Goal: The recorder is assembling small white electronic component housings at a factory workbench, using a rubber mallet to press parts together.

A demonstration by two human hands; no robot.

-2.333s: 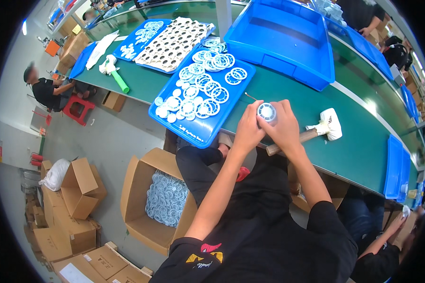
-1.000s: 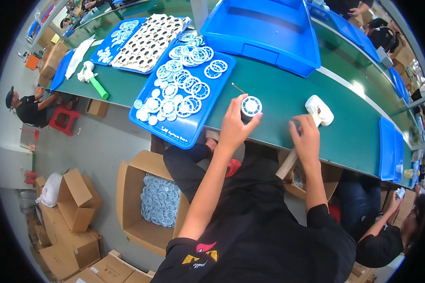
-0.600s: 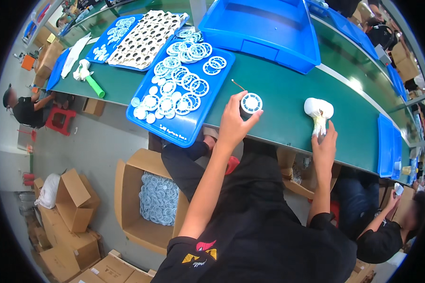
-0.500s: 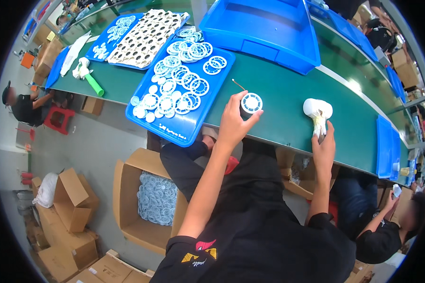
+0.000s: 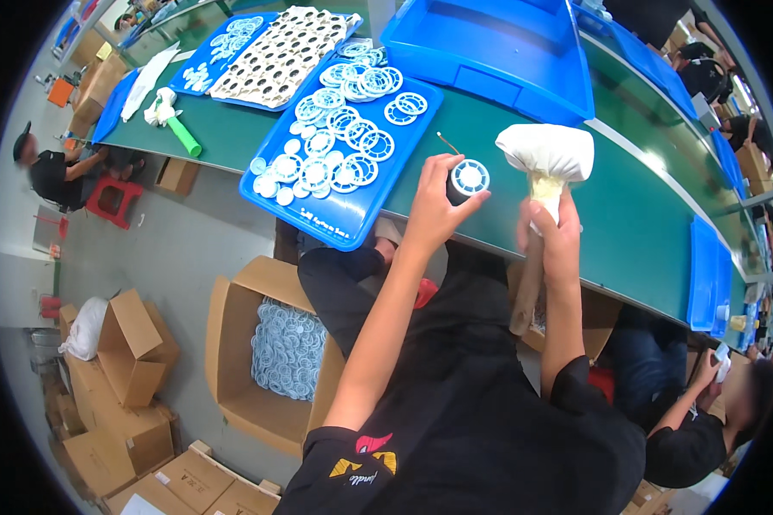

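Observation:
My left hand (image 5: 435, 208) is closed around a short black cylinder (image 5: 457, 194), held upright over the green table's near edge. On top of the cylinder sits a white slotted ring with a round centre, and a thin wire sticks out at its far side. Closed around the handle of a mallet (image 5: 551, 153) is my right hand (image 5: 558, 239). White cloth wraps the mallet's head, which is raised just right of the cylinder and apart from it. Left of my hands, a blue tray (image 5: 335, 215) carries many white rings and small round discs.
Behind the tray lies a pale moulded tray (image 5: 276, 60) with rows of holes. A large blue bin (image 5: 524, 79) stands at the back. A second cloth-headed mallet with a green handle (image 5: 183, 137) lies at left. Below, an open carton (image 5: 223, 343) holds many rings. Co-workers sit on both sides.
The mallet has come up off the table and moved left toward the cylinder, in my right hand. My left hand with the cylinder has shifted only slightly within the view.

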